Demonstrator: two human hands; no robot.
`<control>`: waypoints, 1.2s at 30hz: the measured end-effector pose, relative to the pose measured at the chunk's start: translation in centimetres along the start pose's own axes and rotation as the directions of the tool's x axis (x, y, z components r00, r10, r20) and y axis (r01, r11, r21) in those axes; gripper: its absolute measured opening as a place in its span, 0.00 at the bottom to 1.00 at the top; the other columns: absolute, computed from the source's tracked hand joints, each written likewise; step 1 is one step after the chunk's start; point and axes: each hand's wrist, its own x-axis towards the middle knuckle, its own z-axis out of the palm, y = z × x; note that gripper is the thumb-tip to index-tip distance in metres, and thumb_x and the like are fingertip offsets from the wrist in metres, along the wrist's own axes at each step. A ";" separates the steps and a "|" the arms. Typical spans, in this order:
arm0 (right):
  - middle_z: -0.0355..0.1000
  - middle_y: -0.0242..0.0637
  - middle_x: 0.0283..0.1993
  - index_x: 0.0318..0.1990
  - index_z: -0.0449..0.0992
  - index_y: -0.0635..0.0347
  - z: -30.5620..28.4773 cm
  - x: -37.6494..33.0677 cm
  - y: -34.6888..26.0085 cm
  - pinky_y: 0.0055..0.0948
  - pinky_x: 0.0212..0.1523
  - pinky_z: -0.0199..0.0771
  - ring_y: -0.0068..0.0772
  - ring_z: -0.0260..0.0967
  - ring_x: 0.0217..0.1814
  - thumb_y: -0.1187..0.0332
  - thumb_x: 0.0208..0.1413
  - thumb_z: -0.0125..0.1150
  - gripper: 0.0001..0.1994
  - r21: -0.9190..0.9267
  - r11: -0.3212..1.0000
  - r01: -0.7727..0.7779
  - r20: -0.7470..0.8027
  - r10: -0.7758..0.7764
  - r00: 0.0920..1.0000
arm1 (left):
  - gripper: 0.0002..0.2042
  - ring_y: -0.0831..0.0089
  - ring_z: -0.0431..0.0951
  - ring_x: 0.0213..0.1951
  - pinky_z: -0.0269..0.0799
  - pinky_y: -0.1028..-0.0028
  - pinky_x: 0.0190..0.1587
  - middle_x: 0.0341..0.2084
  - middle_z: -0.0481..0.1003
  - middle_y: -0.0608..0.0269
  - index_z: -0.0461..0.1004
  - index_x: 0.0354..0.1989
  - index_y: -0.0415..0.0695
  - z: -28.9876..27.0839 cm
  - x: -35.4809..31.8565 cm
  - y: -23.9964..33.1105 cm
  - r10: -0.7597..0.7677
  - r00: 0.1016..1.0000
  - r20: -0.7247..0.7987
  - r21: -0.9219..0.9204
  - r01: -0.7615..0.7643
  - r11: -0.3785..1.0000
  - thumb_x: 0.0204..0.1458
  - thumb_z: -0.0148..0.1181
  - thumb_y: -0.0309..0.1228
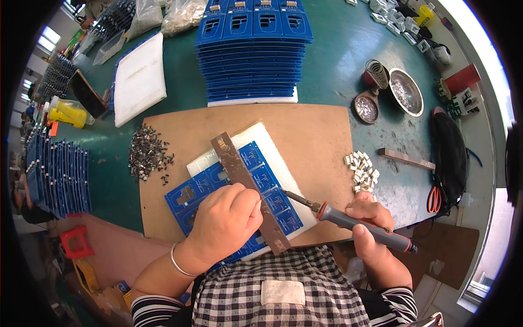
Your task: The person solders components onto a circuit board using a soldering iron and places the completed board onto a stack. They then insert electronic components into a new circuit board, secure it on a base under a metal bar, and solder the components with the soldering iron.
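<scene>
My right hand (370, 220) grips a grey and orange soldering iron (354, 222), its tip pointing left over the blue circuit board panel (188, 193). Whether the tip touches the board, I cannot tell. A brown, worn bar (234, 161) lies slanted across the panel. My left hand (226, 218) is closed and rests over the panel against the bar; what its fingers hold, if anything, is hidden. Beneath the panel is a white foam sheet (256, 133) on a brown board (316, 141).
Small black parts (144, 152) lie heaped on the left, white connectors (360, 170) on the right. Behind stands a tall stack of blue panels (250, 65). At the right are a metal bowl (418, 103), a coiled iron holder (377, 73), another bar (406, 158) and orange-handled scissors (433, 200).
</scene>
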 end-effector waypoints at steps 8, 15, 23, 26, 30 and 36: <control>0.74 0.34 0.27 0.38 0.78 0.65 -0.4 -2.4 0.3 0.35 0.43 0.63 0.29 0.63 0.26 0.60 0.51 0.64 0.15 0.036 0.999 -0.013 -0.043 0.015 0.999 | 0.10 0.64 0.70 0.21 0.65 0.68 0.23 0.17 0.66 0.64 0.68 0.24 0.45 0.7 0.3 1.2 0.089 0.994 0.062 0.100 -0.095 0.990 0.35 0.63 0.20; 0.76 0.35 0.27 0.36 0.79 0.65 0.1 -2.4 0.7 0.35 0.42 0.64 0.29 0.64 0.23 0.61 0.51 0.65 0.14 0.017 1.000 0.005 -0.052 -0.004 0.999 | 0.09 0.64 0.70 0.21 0.64 0.67 0.23 0.17 0.66 0.64 0.68 0.24 0.45 0.7 0.3 1.5 0.098 0.993 0.059 0.120 -0.104 0.987 0.36 0.63 0.20; 0.76 0.35 0.27 0.36 0.78 0.65 0.3 -2.0 0.8 0.34 0.40 0.65 0.29 0.65 0.23 0.61 0.52 0.65 0.14 0.012 1.000 0.022 -0.041 -0.021 0.999 | 0.10 0.64 0.69 0.21 0.64 0.67 0.23 0.17 0.65 0.63 0.68 0.24 0.45 0.9 0.5 1.4 0.102 0.992 0.069 0.108 -0.109 0.988 0.35 0.63 0.20; 0.76 0.34 0.26 0.37 0.78 0.65 0.2 -2.0 0.7 0.34 0.41 0.64 0.28 0.64 0.23 0.60 0.54 0.65 0.14 0.022 1.000 0.000 -0.035 0.001 0.999 | 0.10 0.64 0.69 0.21 0.64 0.67 0.23 0.17 0.65 0.63 0.68 0.24 0.45 0.9 0.5 1.4 0.102 0.992 0.077 0.115 -0.111 0.987 0.35 0.63 0.20; 0.75 0.34 0.26 0.38 0.78 0.65 0.2 -2.0 0.8 0.33 0.42 0.64 0.27 0.63 0.23 0.60 0.55 0.65 0.15 0.060 0.998 -0.024 -0.045 0.027 0.999 | 0.10 0.64 0.69 0.20 0.64 0.67 0.23 0.17 0.65 0.63 0.68 0.23 0.45 0.9 0.6 1.4 0.102 0.991 0.085 0.121 -0.112 0.986 0.35 0.63 0.20; 0.75 0.34 0.26 0.38 0.78 0.64 0.2 -2.1 1.0 0.33 0.41 0.63 0.27 0.62 0.24 0.60 0.55 0.65 0.15 0.076 0.996 -0.040 -0.028 0.042 0.999 | 0.10 0.65 0.69 0.20 0.64 0.68 0.23 0.17 0.65 0.63 0.67 0.23 0.45 1.0 0.6 1.5 0.098 0.991 0.096 0.132 -0.110 0.985 0.35 0.63 0.20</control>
